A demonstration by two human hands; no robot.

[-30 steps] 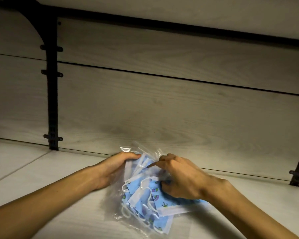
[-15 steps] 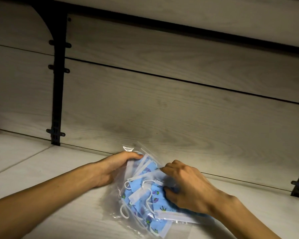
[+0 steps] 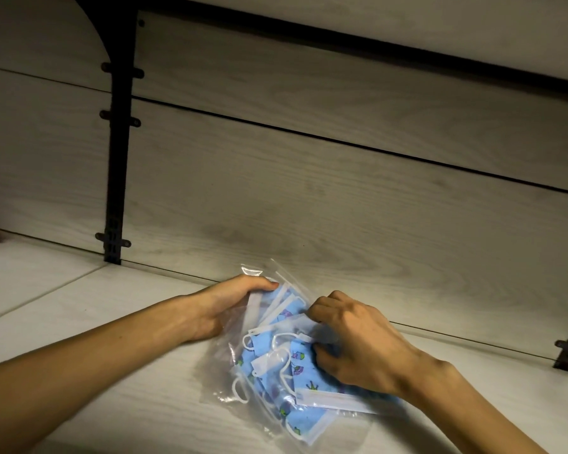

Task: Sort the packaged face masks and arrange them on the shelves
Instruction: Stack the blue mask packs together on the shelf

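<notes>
Both hands [image 3: 358, 342] grip clear bags [image 3: 230, 352] holding blue masks [image 3: 304, 417].

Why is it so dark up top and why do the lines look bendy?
In the head view, the shelf above shades the back panel; light falls mainly on the lower shelf. The wide-angle lens curves straight edges. The clear mask packets show small glints, and the far left edge is blurred.

Your left hand [image 3: 225, 309] and right hand [image 3: 358, 345] are bare, no gloves, rings or watch; both forearms show uncovered, with no sleeve in view.
</notes>
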